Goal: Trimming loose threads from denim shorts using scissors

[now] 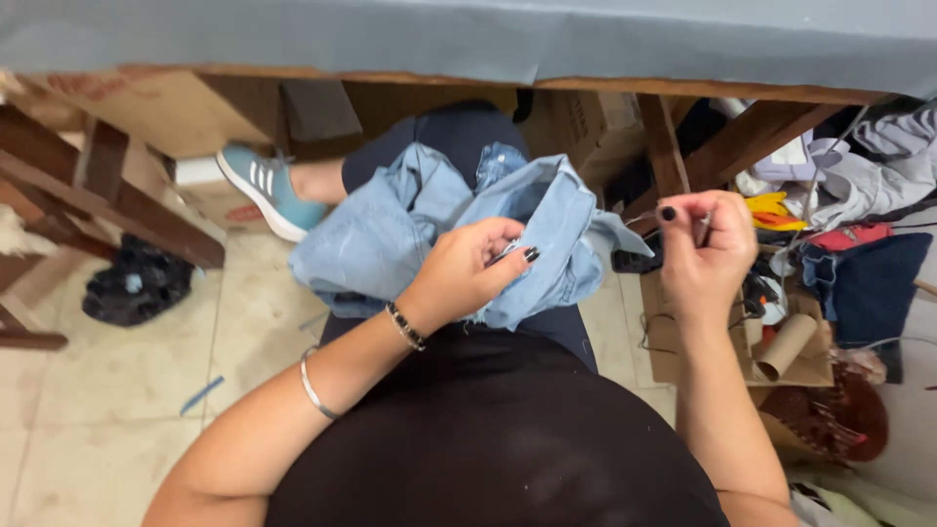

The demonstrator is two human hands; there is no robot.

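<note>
A light blue denim garment lies bunched on my lap. My left hand pinches a fold of the denim near its frayed edge, fingers closed on the cloth. My right hand is raised to the right of the garment, its fingertips pinched on a small thin metal object that I cannot make out clearly. A fine thread seems to run from that hand toward the denim. Two bracelets sit on my left wrist.
A grey-topped table with wooden legs stands in front of my knees. My blue shoe rests on the tiled floor. A dark bag lies at left. Piled clothes, a cardboard tube and clutter fill the right.
</note>
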